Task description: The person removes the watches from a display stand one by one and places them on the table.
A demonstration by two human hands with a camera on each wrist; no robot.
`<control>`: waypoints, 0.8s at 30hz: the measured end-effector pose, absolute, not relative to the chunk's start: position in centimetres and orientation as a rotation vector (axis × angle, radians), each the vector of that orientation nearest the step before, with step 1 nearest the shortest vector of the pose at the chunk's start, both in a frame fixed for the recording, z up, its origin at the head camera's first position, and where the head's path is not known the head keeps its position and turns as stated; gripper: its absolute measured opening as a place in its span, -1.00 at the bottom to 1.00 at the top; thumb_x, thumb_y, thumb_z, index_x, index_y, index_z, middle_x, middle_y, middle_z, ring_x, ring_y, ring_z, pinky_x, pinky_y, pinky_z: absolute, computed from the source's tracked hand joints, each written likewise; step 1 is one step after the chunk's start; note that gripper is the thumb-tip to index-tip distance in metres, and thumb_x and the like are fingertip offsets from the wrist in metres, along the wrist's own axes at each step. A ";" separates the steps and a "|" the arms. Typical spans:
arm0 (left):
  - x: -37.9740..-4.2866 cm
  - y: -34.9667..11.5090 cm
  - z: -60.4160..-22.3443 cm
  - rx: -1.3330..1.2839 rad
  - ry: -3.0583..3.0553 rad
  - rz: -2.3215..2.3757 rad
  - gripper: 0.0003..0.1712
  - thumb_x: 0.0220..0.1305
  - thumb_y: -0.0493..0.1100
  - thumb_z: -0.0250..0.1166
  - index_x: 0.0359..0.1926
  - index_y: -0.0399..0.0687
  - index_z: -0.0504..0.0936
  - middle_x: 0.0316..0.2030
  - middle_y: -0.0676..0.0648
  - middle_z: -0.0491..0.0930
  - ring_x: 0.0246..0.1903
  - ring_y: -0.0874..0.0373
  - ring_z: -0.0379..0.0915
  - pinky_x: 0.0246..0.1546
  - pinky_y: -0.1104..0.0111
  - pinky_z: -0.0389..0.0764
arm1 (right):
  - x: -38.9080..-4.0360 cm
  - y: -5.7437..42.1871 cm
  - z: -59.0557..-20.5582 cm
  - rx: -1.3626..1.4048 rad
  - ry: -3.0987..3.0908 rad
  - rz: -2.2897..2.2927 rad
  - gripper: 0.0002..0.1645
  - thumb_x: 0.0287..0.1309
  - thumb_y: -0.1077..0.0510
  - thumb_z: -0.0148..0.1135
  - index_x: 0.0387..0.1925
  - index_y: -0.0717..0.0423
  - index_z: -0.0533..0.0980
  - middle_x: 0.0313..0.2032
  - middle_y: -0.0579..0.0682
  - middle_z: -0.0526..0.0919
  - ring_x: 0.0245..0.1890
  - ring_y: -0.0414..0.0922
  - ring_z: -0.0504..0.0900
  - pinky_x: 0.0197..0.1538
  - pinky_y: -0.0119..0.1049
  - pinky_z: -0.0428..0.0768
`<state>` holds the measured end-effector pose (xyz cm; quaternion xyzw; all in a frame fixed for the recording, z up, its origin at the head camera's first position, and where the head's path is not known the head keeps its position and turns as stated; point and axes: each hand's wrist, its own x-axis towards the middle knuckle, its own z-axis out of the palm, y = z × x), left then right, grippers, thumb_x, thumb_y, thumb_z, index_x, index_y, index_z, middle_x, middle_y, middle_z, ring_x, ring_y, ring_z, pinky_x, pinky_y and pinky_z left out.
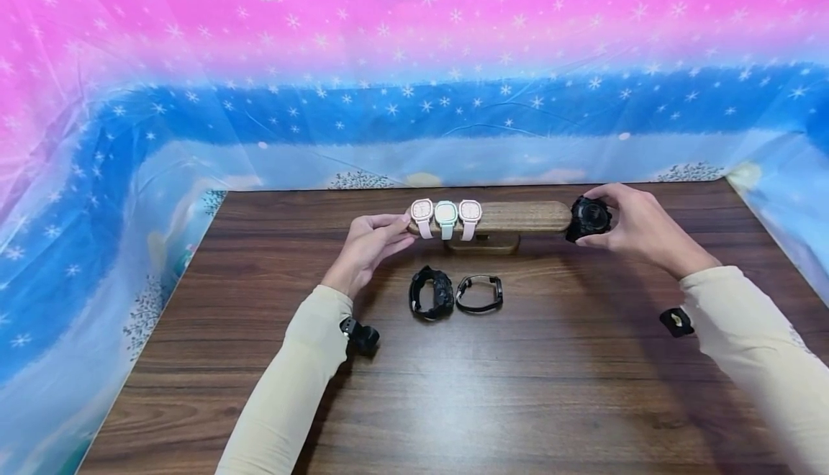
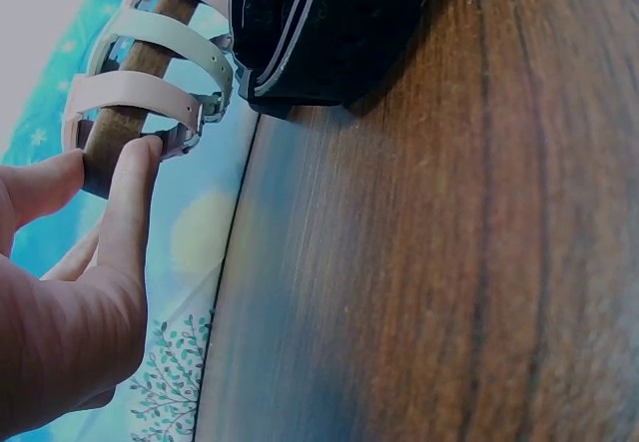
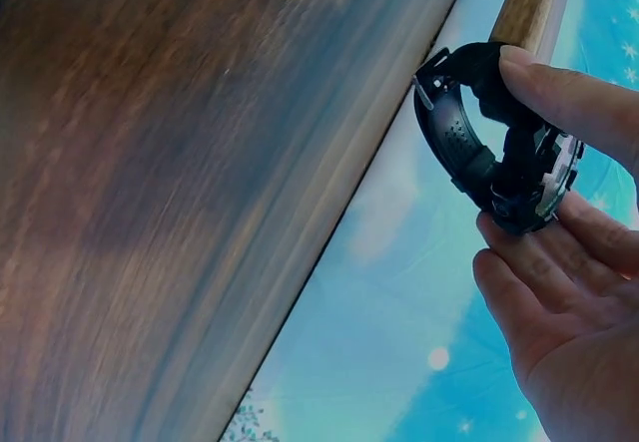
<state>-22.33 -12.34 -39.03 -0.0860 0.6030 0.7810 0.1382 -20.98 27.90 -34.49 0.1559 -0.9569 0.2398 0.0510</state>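
A wooden watch stand carries three pastel watches on the left part of its bar: a pink one, a mint one and another pink one. With thumb and fingers my left hand grips the bar's left end, close beside the first pink watch. My right hand holds a chunky black watch at the bar's right end. In the right wrist view that black watch has its strap closed in a loop, pinched between thumb and fingers. Whether the bar passes into the loop is unclear.
On the table, in front of the stand, lie a bulky black watch and a slimmer black watch. Small black devices sit at both wrists. A patterned cloth hangs behind the table's back edge.
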 end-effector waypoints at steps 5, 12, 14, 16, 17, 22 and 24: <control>-22.3 -12.3 -39.1 -0.259 1.746 2.253 -0.58 0.44 -0.32 0.25 0.24 -0.44 0.50 0.05 -0.28 0.59 -0.11 0.02 0.68 0.02 0.33 0.68 | -20.5 28.8 -34.7 0.493 -2.895 0.713 -0.09 -0.22 0.10 0.72 0.18 0.37 0.50 0.03 0.40 0.62 0.01 0.29 0.60 0.07 0.23 0.54; -22.3 -12.3 -39.0 -0.259 1.751 2.250 -0.59 0.44 -0.32 0.25 0.23 -0.43 0.52 0.05 -0.29 0.59 -0.09 0.01 0.68 0.01 0.33 0.68 | -19.7 29.5 -35.5 0.530 -2.873 0.717 -0.11 -0.24 0.06 0.73 0.14 0.37 0.54 -0.02 0.37 0.66 -0.06 0.24 0.63 -0.02 0.18 0.57; -22.3 -12.3 -39.0 -0.262 1.750 2.248 -0.59 0.44 -0.32 0.25 0.23 -0.43 0.51 0.06 -0.29 0.59 -0.07 0.00 0.67 0.01 0.33 0.68 | -19.4 29.5 -35.7 0.541 -2.867 0.724 -0.10 -0.24 0.04 0.74 0.13 0.36 0.55 -0.02 0.36 0.66 -0.06 0.23 0.63 -0.02 0.18 0.57; -22.3 -12.3 -39.0 -0.265 1.748 2.247 -0.59 0.44 -0.32 0.25 0.23 -0.42 0.52 0.08 -0.30 0.58 -0.06 -0.01 0.67 0.01 0.33 0.68 | -19.2 29.5 -35.9 0.552 -2.865 0.734 -0.10 -0.23 0.02 0.73 0.13 0.35 0.55 -0.02 0.35 0.66 -0.05 0.24 0.63 -0.01 0.18 0.57; -22.3 -12.3 -39.0 -0.266 1.748 2.245 -0.58 0.44 -0.32 0.25 0.24 -0.42 0.51 0.09 -0.30 0.58 -0.05 -0.01 0.67 0.02 0.33 0.68 | -19.1 29.5 -36.0 0.552 -2.864 0.737 -0.10 -0.23 0.01 0.73 0.13 0.35 0.55 -0.02 0.35 0.67 -0.04 0.24 0.63 0.00 0.19 0.57; -22.3 -12.3 -39.0 -0.265 1.753 2.245 -0.58 0.44 -0.32 0.24 0.25 -0.42 0.51 0.09 -0.30 0.57 -0.06 -0.01 0.67 0.02 0.32 0.68 | -18.4 29.4 -36.5 0.534 -2.872 0.761 -0.11 -0.24 -0.02 0.73 0.13 0.30 0.56 -0.03 0.32 0.68 -0.06 0.22 0.64 0.00 0.18 0.56; -22.3 -12.3 -39.0 -0.265 1.753 2.246 -0.58 0.44 -0.33 0.24 0.24 -0.42 0.51 0.08 -0.29 0.58 -0.07 0.00 0.68 0.02 0.32 0.68 | -18.2 29.4 -36.7 0.537 -2.882 0.783 -0.12 -0.21 -0.02 0.72 0.13 0.30 0.56 -0.04 0.31 0.69 -0.06 0.22 0.64 0.00 0.18 0.56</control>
